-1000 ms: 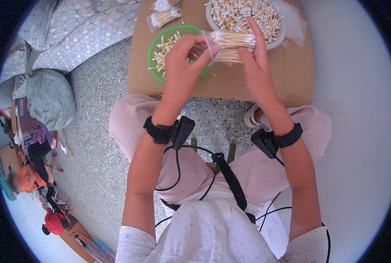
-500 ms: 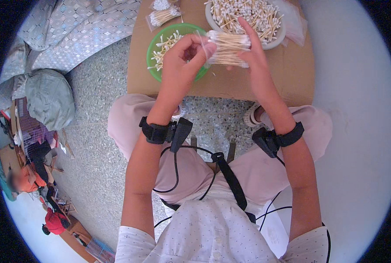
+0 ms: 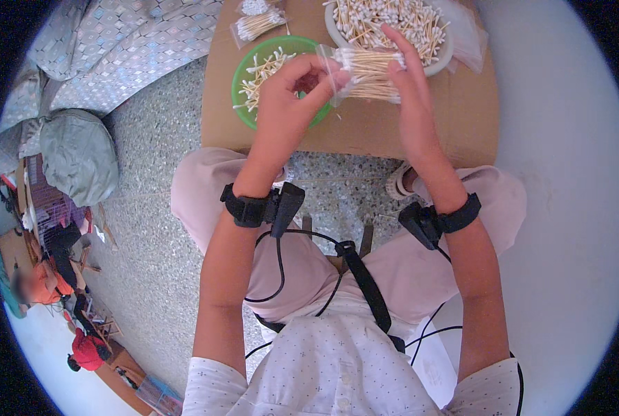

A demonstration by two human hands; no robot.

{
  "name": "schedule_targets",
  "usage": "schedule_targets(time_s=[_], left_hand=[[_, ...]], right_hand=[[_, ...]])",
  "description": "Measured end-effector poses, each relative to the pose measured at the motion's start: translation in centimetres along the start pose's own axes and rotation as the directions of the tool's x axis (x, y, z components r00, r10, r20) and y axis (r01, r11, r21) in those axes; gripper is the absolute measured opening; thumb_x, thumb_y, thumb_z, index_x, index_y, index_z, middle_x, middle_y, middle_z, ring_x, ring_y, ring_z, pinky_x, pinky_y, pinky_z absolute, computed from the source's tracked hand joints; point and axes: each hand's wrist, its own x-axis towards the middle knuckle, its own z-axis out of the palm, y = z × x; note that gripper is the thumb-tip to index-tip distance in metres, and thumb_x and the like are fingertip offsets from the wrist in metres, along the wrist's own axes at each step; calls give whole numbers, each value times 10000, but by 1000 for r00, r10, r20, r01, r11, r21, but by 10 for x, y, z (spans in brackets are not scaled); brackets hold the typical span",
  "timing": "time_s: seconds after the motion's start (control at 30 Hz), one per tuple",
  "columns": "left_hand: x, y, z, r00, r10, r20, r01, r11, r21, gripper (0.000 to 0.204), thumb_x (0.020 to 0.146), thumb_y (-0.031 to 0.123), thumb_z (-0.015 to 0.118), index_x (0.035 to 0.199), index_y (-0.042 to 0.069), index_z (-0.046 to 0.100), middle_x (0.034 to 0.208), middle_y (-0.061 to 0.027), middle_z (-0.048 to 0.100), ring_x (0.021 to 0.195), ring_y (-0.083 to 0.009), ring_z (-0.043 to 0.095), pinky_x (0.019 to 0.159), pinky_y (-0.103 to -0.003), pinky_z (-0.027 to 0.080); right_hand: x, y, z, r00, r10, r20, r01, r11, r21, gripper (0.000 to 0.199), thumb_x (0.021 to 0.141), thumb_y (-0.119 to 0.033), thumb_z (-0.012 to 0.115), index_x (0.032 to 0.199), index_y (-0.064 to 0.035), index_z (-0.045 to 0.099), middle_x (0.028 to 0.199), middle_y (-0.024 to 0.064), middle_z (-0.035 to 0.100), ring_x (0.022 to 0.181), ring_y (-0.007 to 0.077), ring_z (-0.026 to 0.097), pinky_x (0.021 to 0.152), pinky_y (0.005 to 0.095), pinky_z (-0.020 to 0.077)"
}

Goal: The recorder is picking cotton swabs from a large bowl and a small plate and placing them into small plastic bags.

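Note:
Between my two hands is a clear plastic bag of cotton swabs (image 3: pixel 370 75), the sticks lying sideways with white tips at both ends. My left hand (image 3: pixel 290 90) pinches the clear end of the bag between thumb and fingers. At the opposite end, my right hand (image 3: pixel 413 93) holds the bag, its thumb against the swab tips and a finger stretched up behind. Partly behind my left hand stands a green bowl (image 3: pixel 237 82) with loose swabs in it. Farther back, a white bowl (image 3: pixel 437 68) is heaped with swabs.
All this rests on a brown cardboard surface (image 3: pixel 448 118). Filled swab bags (image 3: pixel 257 26) lie at its far left, and clear empty bags (image 3: pixel 467 45) at the far right. A grey bundle (image 3: pixel 79 156) sits on the speckled floor to the left. Two people are in the lower left background.
The swab bag and both hands have shifted slightly to the right. More of the bag's clear end shows beside my left fingers.

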Motion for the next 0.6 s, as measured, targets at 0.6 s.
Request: schedule_targets(time_s=[0.6], left_hand=[[1, -12, 7, 988, 127, -88, -86, 925, 370, 287, 807, 253, 767, 879, -6, 666, 675, -8, 578, 617, -76, 510, 567, -245, 419]], right_hand=[[-11, 18, 12, 994, -106, -26, 102, 987, -127, 523, 1034, -273, 364, 1458, 25, 290, 1488, 168, 347, 1389, 280, 303, 1150, 357, 189]])
